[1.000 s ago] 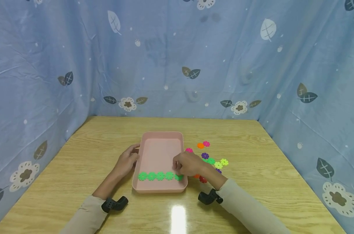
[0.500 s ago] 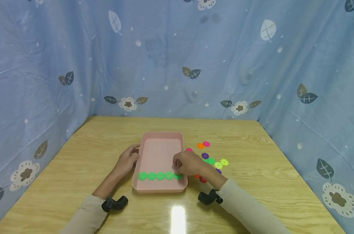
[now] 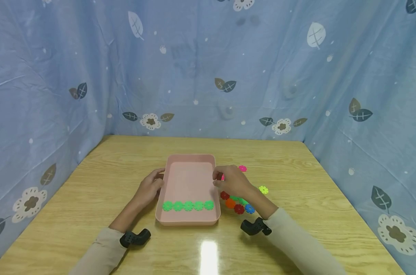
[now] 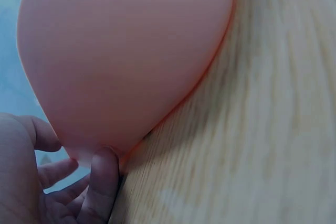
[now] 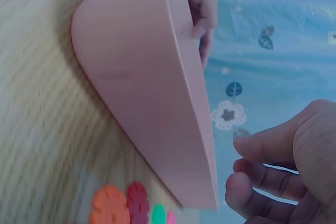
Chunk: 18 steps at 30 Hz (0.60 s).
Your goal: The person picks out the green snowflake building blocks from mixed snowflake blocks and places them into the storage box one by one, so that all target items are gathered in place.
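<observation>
The pink tray has several green flower-shaped plastic discs in a row across its near end. My left hand rests against the tray's left outer side. In the left wrist view, thumb and fingertips touch its wall and rim. Beside the tray's right rim hovers my right hand, thumb and fingers loosely bent. A gap shows between them in the right wrist view and I see nothing held. Below it lie more discs, including dark red, orange and blue; the hand hides some.
A yellow disc lies right of the right hand, and a pink disc lies beyond it. The wooden table ends at a blue patterned curtain at the back and sides.
My right hand has lifted off the rightmost green disc and moved right and away from me, over the tray's right rim. That disc now lies fully visible. The left hand stays put.
</observation>
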### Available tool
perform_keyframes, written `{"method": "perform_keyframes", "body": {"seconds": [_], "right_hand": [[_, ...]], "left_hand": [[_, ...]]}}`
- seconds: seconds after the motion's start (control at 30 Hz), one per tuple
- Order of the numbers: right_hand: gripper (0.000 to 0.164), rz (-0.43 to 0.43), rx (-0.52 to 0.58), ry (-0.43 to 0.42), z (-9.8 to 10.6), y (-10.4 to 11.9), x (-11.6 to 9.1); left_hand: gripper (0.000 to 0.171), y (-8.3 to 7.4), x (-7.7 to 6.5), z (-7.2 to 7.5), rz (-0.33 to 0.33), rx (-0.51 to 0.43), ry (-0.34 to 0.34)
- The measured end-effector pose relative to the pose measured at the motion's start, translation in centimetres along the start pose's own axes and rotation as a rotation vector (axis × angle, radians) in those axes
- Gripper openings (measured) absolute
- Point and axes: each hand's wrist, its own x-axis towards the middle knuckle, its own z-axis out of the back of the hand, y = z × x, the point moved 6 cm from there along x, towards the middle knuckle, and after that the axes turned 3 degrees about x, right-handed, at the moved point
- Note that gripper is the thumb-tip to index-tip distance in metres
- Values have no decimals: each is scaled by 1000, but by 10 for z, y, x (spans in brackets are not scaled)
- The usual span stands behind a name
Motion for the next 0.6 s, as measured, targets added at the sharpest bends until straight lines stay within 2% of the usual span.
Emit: {"method": "perform_keyframes", "body": {"seconds": [0.2, 0.43, 0.6], "right_hand": [[4, -36, -31, -15, 10, -17, -3], [6, -142, -76, 6, 11, -41, -6], [11, -225, -100, 49, 4, -53, -5]], "left_hand": [[57, -1, 0, 1, -5, -11, 6], [57, -4, 0, 0, 0, -20, 13], [56, -20, -8, 1, 32, -18, 22]]}}
